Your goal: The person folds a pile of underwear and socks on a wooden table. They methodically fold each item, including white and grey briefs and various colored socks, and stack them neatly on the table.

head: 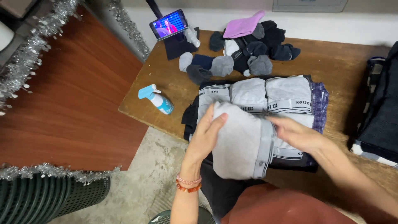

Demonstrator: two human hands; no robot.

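Head view looked down on two bare hands working a folded grey garment point(242, 143) with a striped waistband, held over the near edge of the wooden table point(331, 62). The left hand point(206, 135) came up from below with the wrist bent back, palm pressed against the garment's left side, fingers spread and curled over its upper corner; two beaded bracelets point(188, 183) circled that wrist. The right hand point(296, 133) reached in from the right with the forearm angled across the table edge, fingers stretched flat toward the waistband end and touching it; motion blur hid whether they pinched the cloth or only lay on it. Directly beneath and behind the garment sat a stack of folded grey underwear point(269, 95) on darker folded pieces, with a purple checked cloth point(320, 101) showing at its right side. Farther back lay a heap of dark and grey socks point(244, 54), topped by a pink cloth point(242, 27). A phone point(168, 24) with a lit screen leaned near the back left corner, and a blue-capped spray bottle point(156, 99) lay near the left edge. Dark folded clothing point(379, 112) lay at the far right.
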